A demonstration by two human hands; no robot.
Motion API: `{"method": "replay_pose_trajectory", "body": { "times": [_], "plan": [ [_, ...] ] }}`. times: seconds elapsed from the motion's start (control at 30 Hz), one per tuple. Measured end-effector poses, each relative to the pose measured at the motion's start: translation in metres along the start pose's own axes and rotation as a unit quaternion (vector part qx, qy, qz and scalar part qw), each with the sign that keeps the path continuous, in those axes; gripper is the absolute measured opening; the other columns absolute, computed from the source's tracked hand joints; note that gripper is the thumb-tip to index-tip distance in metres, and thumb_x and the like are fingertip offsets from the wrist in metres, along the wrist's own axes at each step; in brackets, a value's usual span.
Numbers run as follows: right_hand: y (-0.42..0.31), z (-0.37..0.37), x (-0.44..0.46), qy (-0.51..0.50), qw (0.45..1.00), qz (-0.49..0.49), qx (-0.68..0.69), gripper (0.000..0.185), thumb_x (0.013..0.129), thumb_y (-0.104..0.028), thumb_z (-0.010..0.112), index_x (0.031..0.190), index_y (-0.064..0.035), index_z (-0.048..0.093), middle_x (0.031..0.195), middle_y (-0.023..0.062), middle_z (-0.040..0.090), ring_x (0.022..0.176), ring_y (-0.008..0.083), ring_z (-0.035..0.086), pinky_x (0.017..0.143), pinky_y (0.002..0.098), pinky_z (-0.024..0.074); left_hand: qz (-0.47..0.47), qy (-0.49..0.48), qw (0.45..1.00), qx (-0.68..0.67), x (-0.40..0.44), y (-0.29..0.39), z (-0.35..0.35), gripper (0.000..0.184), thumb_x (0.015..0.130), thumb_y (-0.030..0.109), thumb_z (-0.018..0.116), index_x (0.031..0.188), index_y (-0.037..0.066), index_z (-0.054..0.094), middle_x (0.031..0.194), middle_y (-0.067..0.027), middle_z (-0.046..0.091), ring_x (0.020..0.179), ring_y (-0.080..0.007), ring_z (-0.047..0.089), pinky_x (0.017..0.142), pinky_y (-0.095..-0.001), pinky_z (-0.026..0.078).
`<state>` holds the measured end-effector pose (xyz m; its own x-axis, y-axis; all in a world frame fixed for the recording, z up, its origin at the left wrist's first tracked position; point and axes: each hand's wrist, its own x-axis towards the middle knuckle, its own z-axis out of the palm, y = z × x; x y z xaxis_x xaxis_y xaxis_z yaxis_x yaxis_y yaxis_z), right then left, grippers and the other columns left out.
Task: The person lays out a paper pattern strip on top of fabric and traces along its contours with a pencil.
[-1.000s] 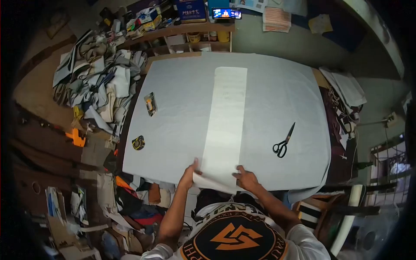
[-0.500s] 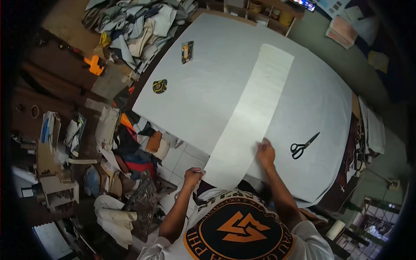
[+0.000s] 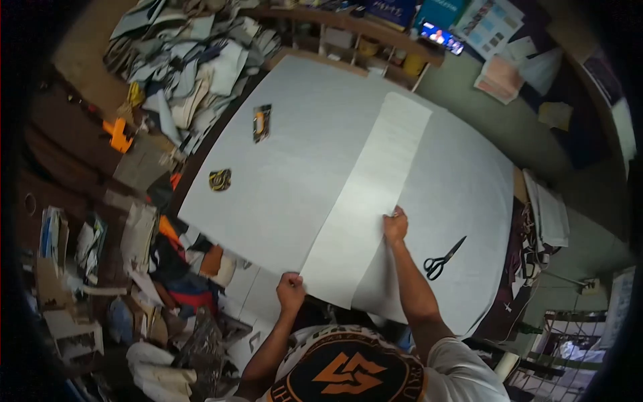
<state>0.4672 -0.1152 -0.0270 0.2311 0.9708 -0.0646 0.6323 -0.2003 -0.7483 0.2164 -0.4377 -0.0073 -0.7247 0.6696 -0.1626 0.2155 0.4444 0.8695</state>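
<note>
A long off-white strip of sheet material lies lengthwise across a large grey sheet on the table. My left hand is closed at the strip's near left corner, by the table's front edge. On the strip's right edge, partway up, my right hand pinches the material. Black-handled scissors lie to the right of my right forearm, blades pointing away. A black and yellow tape measure sits on the left part of the grey sheet, with an orange and black packaged item beyond it.
Fabric scraps are heaped at the back left. More scraps and offcuts crowd the floor left of the table. Behind the table stands a wooden shelf with compartments, and a lit phone is near it.
The camera view has tilted up, bringing in more of the back shelf. Both hands have moved farther from my body, and the strip appears to have slid slightly forward with them.
</note>
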Motion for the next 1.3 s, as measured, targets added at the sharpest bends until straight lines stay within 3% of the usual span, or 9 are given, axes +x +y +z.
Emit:
{"method": "replay_pose_trajectory", "body": {
  "times": [0.2, 0.53, 0.67, 0.7, 0.9, 0.97, 1.2, 1.27, 1.3],
  "plan": [
    [-0.042, -0.009, 0.017, -0.056, 0.981, 0.106, -0.15, 0.068, 0.086, -0.016, 0.07, 0.151, -0.0066, 0.051, 0.108, 0.0164, 0.077, 0.106, 0.0376, 0.073, 0.095, 0.0474, 0.0585, 0.02, -0.034, 0.998, -0.05, 0.007, -0.004, 0.004, 0.017, 0.09, -0.002, 0.074, 0.103, -0.001, 0.064, 0.082, -0.0071, 0.062, 0.069, -0.0169, 0.062, 0.059, -0.0329, 0.053],
    [-0.018, -0.011, 0.044, -0.113, 0.985, -0.044, -0.126, 0.07, 0.086, -0.012, 0.067, 0.154, -0.0072, 0.05, 0.103, 0.0205, 0.076, 0.097, 0.0389, 0.073, 0.086, 0.0498, 0.0596, -0.064, -0.003, 0.996, -0.055, -0.011, -0.017, 0.009, 0.02, 0.089, -0.005, 0.073, 0.106, -0.003, 0.063, 0.078, -0.0054, 0.063, 0.063, -0.0137, 0.062, 0.057, -0.0289, 0.05],
    [-0.006, -0.022, 0.083, -0.049, 0.984, -0.081, -0.15, 0.041, 0.087, -0.019, 0.07, 0.125, -0.0038, 0.067, 0.093, 0.0193, 0.074, 0.094, 0.0396, 0.072, 0.083, 0.0523, 0.0584, -0.096, 0.02, 0.995, -0.035, -0.015, -0.003, 0.018, 0.018, 0.09, -0.003, 0.074, 0.105, -0.002, 0.064, 0.079, -0.0053, 0.067, 0.065, -0.0122, 0.061, 0.06, -0.0291, 0.049],
    [0.023, -0.015, 0.112, -0.021, 0.974, -0.106, -0.201, 0.043, 0.086, -0.021, 0.067, 0.125, -0.0048, 0.064, 0.099, 0.0162, 0.073, 0.095, 0.0339, 0.072, 0.08, 0.0492, 0.0595, -0.099, 0.036, 0.994, -0.03, -0.017, -0.002, 0.02, 0.018, 0.09, -0.003, 0.074, 0.105, -0.002, 0.064, 0.079, -0.0053, 0.067, 0.065, -0.0122, 0.061, 0.06, -0.0291, 0.049],
    [-0.036, -0.052, 0.206, 0.048, 0.948, -0.03, -0.313, 0.07, 0.089, -0.033, 0.075, 0.145, 0.0028, 0.053, 0.141, 0.0313, 0.053, 0.136, 0.0504, 0.044, 0.105, 0.0641, 0.0433, -0.1, 0.05, 0.993, -0.025, -0.019, -0.009, 0.021, 0.023, 0.091, 0.005, 0.076, 0.109, -0.003, 0.064, 0.08, -0.0056, 0.067, 0.067, -0.0117, 0.061, 0.063, -0.0279, 0.051],
    [-0.036, -0.016, 0.248, 0.01, 0.962, -0.179, -0.206, 0.079, 0.094, -0.041, 0.07, 0.157, -0.0009, 0.042, 0.157, 0.0321, 0.039, 0.146, 0.0519, 0.033, 0.111, 0.0721, 0.0337, -0.121, 0.066, 0.99, -0.026, -0.026, 0.017, 0.023, 0.023, 0.091, 0.005, 0.076, 0.108, -0.003, 0.064, 0.081, -0.0051, 0.067, 0.069, -0.0114, 0.061, 0.064, -0.0275, 0.05],
    [-0.08, 0.049, 0.369, -0.056, 0.928, -0.209, -0.303, 0.072, 0.104, -0.055, 0.053, 0.162, -0.0153, 0.039, 0.168, 0.027, 0.026, 0.155, 0.0516, 0.019, 0.118, 0.078, 0.0187, -0.051, 0.138, 0.989, 0.027, -0.03, -0.006, 0.036, 0.021, 0.092, 0.012, 0.077, 0.102, -0.004, 0.067, 0.082, -0.0037, 0.066, 0.071, -0.0112, 0.057, 0.065, -0.0296, 0.049],
    [-0.083, 0.065, 0.394, -0.056, 0.927, -0.218, -0.299, 0.07, 0.105, -0.057, 0.049, 0.162, -0.0173, 0.04, 0.17, 0.0256, 0.024, 0.157, 0.0499, 0.018, 0.117, 0.0785, 0.0176, -0.114, 0.092, 0.987, 0.067, -0.029, -0.008, 0.038, 0.032, 0.096, 0.007, 0.077, 0.124, -0.004, 0.065, 0.102, -0.0124, 0.068, 0.087, -0.0231, 0.064, 0.079, -0.0398, 0.056],
    [-0.084, 0.073, 0.405, -0.053, 0.925, -0.233, -0.294, 0.069, 0.105, -0.057, 0.048, 0.162, -0.0183, 0.04, 0.17, 0.025, 0.024, 0.157, 0.0491, 0.017, 0.117, 0.0787, 0.0174, -0.061, 0.113, 0.988, 0.088, -0.029, -0.008, 0.042, 0.023, 0.097, -0.003, 0.071, 0.119, -0.004, 0.066, 0.095, -0.0104, 0.066, 0.079, -0.0186, 0.062, 0.071, -0.0337, 0.055]
  ]
}}
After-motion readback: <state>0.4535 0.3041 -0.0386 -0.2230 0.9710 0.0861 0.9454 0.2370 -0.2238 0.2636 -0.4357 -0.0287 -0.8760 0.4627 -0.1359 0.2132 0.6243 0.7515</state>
